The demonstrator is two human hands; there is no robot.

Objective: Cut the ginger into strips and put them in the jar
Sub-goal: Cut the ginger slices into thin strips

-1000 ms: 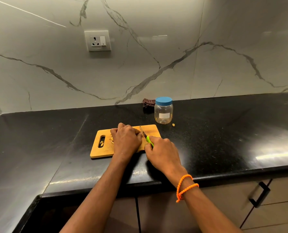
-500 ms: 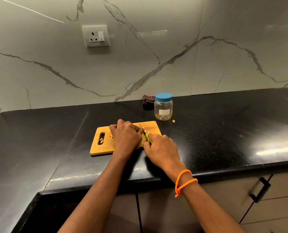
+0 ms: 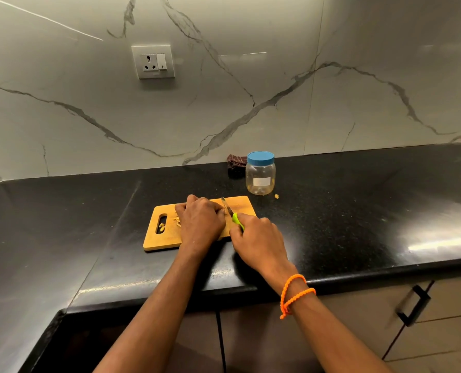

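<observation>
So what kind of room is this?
Most likely a home kitchen. There's a black stone counter with cabinet drawers underneath, and a wooden cutting board where the right hand holds a green-handled knife.

Cutting board [image 3: 240, 204] on counter [image 3: 358, 224]. Jar [image 3: 260, 173] just behind board's right corner; cloth [image 3: 234, 164] left of jar; ginger bits [image 3: 177, 222] on board's left part.

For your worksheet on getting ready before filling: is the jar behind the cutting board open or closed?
Closed. The jar stands upright with its blue lid seated on top, so no strips can go in yet.
</observation>
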